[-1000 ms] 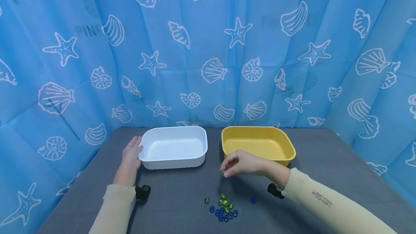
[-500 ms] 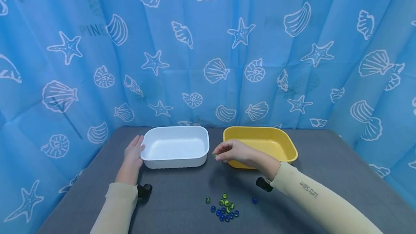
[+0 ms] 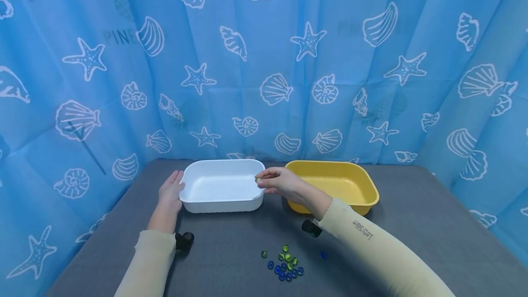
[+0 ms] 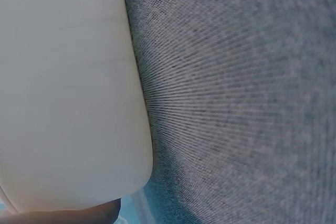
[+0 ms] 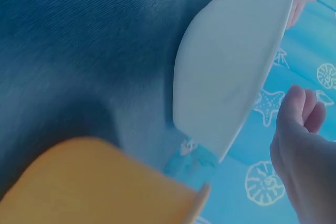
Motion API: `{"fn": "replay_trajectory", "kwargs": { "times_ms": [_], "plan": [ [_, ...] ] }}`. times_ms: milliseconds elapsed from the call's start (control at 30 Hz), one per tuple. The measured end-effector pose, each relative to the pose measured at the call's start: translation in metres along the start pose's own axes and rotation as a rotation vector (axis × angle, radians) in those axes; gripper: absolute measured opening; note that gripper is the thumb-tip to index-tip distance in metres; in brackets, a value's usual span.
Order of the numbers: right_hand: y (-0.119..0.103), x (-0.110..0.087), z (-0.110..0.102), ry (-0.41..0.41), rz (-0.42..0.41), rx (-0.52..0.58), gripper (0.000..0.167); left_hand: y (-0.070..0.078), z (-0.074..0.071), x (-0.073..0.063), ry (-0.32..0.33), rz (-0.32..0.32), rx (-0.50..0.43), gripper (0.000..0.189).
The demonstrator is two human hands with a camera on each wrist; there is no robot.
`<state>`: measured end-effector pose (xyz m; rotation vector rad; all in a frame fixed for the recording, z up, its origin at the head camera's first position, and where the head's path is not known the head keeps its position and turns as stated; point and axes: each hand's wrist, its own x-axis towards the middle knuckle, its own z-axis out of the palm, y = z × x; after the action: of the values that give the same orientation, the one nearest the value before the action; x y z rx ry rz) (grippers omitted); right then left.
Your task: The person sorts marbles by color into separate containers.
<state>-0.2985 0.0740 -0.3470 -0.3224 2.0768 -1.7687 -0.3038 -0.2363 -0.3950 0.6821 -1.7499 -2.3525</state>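
In the head view, my right hand (image 3: 284,183) pinches a green glass marble (image 3: 257,179) between thumb and fingertips, above the right rim of the white plastic basin (image 3: 222,206). The right wrist view has the same hand (image 5: 302,129) beside that basin, its marble hidden. My left hand (image 3: 169,195) touches the basin's left end, fingers fairly straight; the left wrist view catches only a dark strip of a digit (image 4: 79,215) by the wall. On the grey cloth nearer me lie several green marbles (image 3: 287,258) and several blue marbles (image 3: 277,269) in a loose cluster.
A yellow basin (image 3: 363,207) stands right of the white one, partly behind my right forearm. One blue marble (image 3: 323,255) lies apart, right of the cluster. A blue shell-print curtain (image 3: 264,58) hangs behind the grey-covered table (image 3: 222,251).
My right hand has moved left and away from me with the green marble, from in front of the yellow basin to the white basin's right rim. My left hand stays at the white basin.
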Motion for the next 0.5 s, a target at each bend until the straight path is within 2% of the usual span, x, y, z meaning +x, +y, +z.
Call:
{"fn": "replay_trajectory", "kwargs": {
  "times_ms": [267, 500],
  "plan": [
    [-0.002, 0.019, 0.018, 0.04, 0.005, 0.116, 0.025, -0.003, 0.002, 0.006, 0.021, 0.025, -0.006, 0.057],
    [0.001, 0.04, 0.036, 0.042, 0.026, 0.217, 0.023, -0.004, -0.001, 0.008, 0.016, 0.022, 0.0, 0.057]
  ]
}}
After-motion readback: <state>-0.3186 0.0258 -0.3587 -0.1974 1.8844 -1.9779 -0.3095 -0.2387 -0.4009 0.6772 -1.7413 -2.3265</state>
